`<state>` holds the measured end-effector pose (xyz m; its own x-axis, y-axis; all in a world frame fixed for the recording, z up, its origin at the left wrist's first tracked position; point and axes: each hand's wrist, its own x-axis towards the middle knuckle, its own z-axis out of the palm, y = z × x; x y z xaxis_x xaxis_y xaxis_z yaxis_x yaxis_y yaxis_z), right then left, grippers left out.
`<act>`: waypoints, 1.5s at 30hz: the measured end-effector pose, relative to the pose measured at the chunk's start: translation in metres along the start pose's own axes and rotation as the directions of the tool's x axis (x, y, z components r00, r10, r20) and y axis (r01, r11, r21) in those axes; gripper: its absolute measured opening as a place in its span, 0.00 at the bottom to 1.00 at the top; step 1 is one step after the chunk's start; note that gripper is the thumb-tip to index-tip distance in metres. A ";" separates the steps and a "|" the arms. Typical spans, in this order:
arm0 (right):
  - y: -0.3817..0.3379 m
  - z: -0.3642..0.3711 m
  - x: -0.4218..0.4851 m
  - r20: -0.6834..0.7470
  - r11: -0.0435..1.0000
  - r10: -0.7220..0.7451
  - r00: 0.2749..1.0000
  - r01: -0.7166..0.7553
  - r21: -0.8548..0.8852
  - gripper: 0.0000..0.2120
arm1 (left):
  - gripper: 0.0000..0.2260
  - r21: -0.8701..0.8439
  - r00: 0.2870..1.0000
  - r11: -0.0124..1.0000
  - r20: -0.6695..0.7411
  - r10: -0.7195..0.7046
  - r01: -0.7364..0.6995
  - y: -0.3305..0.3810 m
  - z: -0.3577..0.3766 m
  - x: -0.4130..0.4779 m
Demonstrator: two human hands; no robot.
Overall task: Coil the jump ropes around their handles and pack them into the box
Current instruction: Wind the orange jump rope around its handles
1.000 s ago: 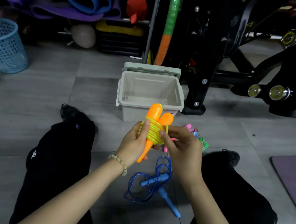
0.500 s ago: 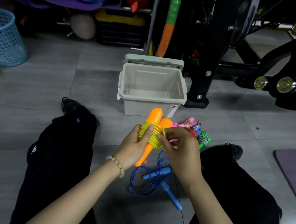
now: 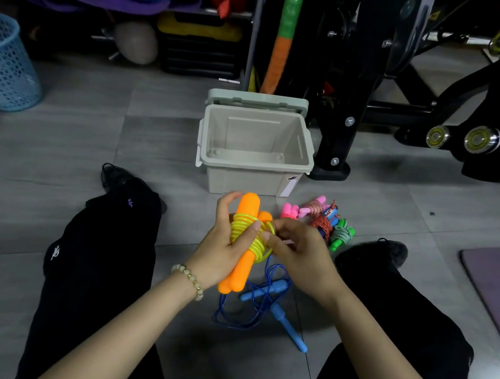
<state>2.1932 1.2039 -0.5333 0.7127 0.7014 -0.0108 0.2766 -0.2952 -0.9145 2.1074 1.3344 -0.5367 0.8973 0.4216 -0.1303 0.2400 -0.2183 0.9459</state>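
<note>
The left hand (image 3: 226, 244) is closed around the two fat orange plastic handles (image 3: 241, 253) of a jump rope, with the thumb pressed on the thin yellow-green cord (image 3: 248, 231) that is wound round them. This rope looks almost done. The right hand (image 3: 297, 255) pinches at the side of the coil with bent fingers, maybe tucking in the end, but I cannot see the end itself.

Behind the hands, the open grey plastic box (image 3: 243, 181) sits on the floor with nothing in it, so no rope is packed yet. On the floor under the hands lies a loose blue jump rope (image 3: 260, 302), not wound at all.

To the right is a little pile of wound ropes with pink, red and green parts (image 3: 325, 221). The right hand hides some of it, so I cannot count them.
</note>
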 end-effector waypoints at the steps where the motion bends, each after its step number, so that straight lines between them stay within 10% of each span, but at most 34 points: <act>1: 0.001 -0.001 0.000 0.014 0.999 0.016 1.000 -0.016 0.035 0.05 | 0.19 -0.053 0.999 0.998 -0.006 0.043 -0.044 0.001 0.002 -0.002; 17: 0.007 -0.002 -0.010 0.020 0.999 -0.018 1.000 0.019 -0.026 0.06 | 0.07 0.178 0.969 0.969 0.206 0.136 -0.174 -0.013 -0.018 0.010; 25: 0.003 -0.009 -0.013 -0.195 0.931 0.222 0.955 -0.148 0.334 0.04 | 0.07 0.088 0.974 0.979 0.147 0.172 -0.186 -0.023 -0.011 0.007; 28: 0.003 -0.005 -0.011 -0.348 0.973 0.153 0.925 -0.080 0.216 0.06 | 0.09 0.078 0.966 0.972 0.154 0.207 -0.220 -0.018 -0.004 0.003; 39: 0.000 0.000 -0.020 -0.211 0.998 -0.015 0.977 0.002 -0.065 0.07 | 0.02 0.144 0.968 0.958 0.026 0.248 -0.249 -0.022 -0.003 0.001; 45: 0.002 0.012 -0.024 -0.334 0.980 0.162 0.929 -0.111 0.167 0.07 | 0.05 0.231 0.943 0.916 0.010 0.334 -0.327 -0.027 0.001 0.004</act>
<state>2.1685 1.1947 -0.5396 0.9218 0.3869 -0.0228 0.0847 -0.2585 -0.9623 2.1051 1.3414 -0.5631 0.9296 0.3159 0.1899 0.0121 -0.5411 0.8409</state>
